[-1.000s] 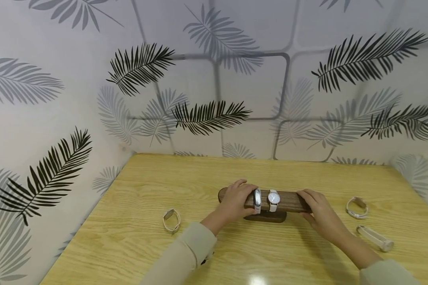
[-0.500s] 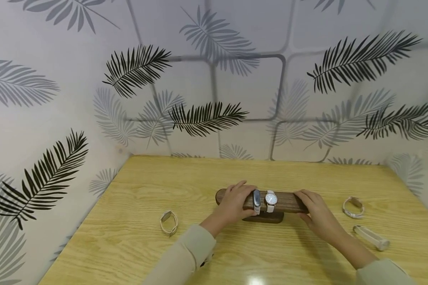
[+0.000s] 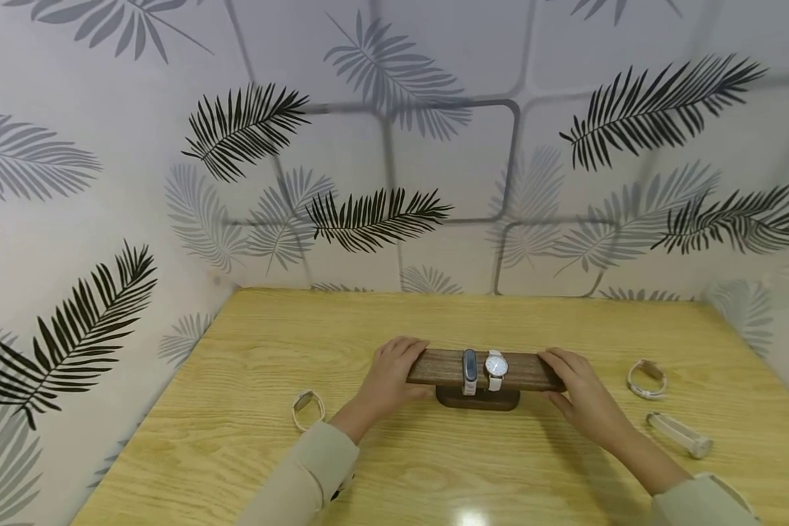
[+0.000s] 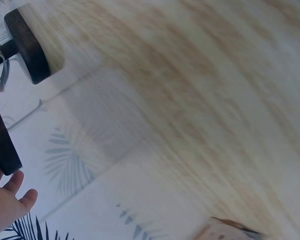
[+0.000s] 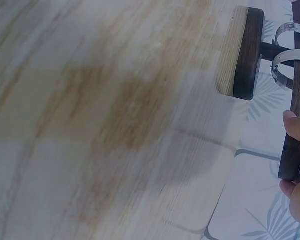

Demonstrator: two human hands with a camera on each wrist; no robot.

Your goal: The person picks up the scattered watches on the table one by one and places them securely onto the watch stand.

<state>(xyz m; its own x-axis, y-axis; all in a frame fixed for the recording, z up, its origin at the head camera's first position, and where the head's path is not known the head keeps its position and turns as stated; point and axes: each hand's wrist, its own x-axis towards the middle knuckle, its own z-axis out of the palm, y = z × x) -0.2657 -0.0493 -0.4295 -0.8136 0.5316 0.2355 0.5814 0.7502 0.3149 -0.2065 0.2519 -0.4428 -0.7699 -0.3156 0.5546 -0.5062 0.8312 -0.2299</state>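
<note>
A dark wooden watch stand [image 3: 532, 371] with a T-shaped bar stands mid-table in the head view. Strapped round its bar are a fitness band [image 3: 470, 365] with a dark oblong face and, just right of it, a round white-faced wristwatch [image 3: 496, 365]. My left hand [image 3: 389, 376] grips the bar's left end, fingers over the top. At the other end my right hand [image 3: 581, 394] holds the bar, its thumb lower on the front side. The left wrist view has the stand's base [image 4: 29, 47] and part of my left hand [image 4: 7, 205]. Both straps show edge-on in the right wrist view.
One looped watch [image 3: 302, 399] lies on the wooden table [image 3: 289, 329] left of the stand. To the right are a second looped watch [image 3: 654, 369] and a pale-strapped watch [image 3: 680, 435] on its side. A leaf-patterned wall [image 3: 381, 161] rises behind.
My left hand has slid left along the bar, from beside the fitness band to the bar's end. My right hand keeps its place on the right end.
</note>
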